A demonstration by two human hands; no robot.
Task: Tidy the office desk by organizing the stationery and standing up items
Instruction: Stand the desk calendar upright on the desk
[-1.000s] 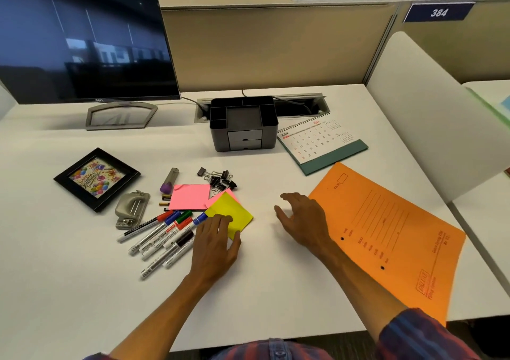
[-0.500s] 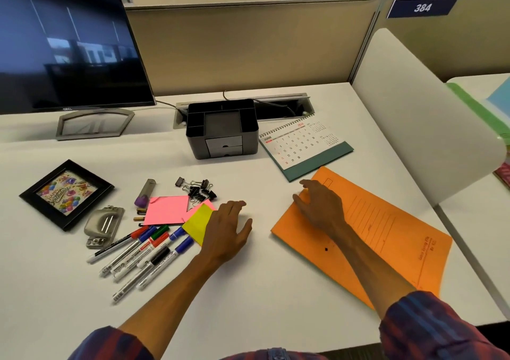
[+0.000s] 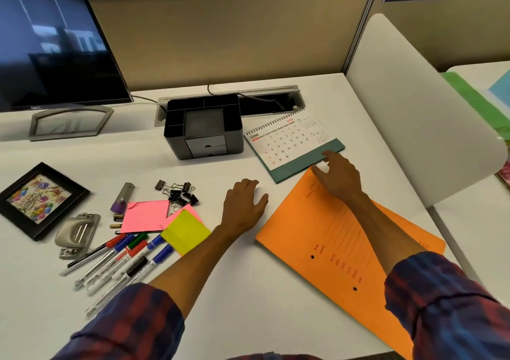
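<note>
A desk calendar [image 3: 287,146] lies flat behind the orange folder [image 3: 336,246]. My right hand [image 3: 338,176] reaches over the folder's far corner, fingertips at the calendar's teal front edge, fingers relaxed. My left hand [image 3: 244,203] hovers open, holding nothing, between the folder and the sticky notes. Pink notes [image 3: 145,216] and a yellow note [image 3: 185,232] lie beside several markers [image 3: 121,260]. Black binder clips [image 3: 179,192] sit behind them. A framed picture [image 3: 38,199] lies flat at far left. The black desk organiser [image 3: 204,126] stands at the back.
A monitor [image 3: 52,42] on its stand fills the back left. A metal hole punch [image 3: 77,232] and a purple-capped lighter-like item [image 3: 122,201] lie left of the notes. A cable tray [image 3: 270,100] runs behind the organiser. A white divider panel [image 3: 414,106] bounds the right side.
My right hand has moved from the desk across the orange folder to the calendar's front edge. My left hand left the yellow note and shifted right.
</note>
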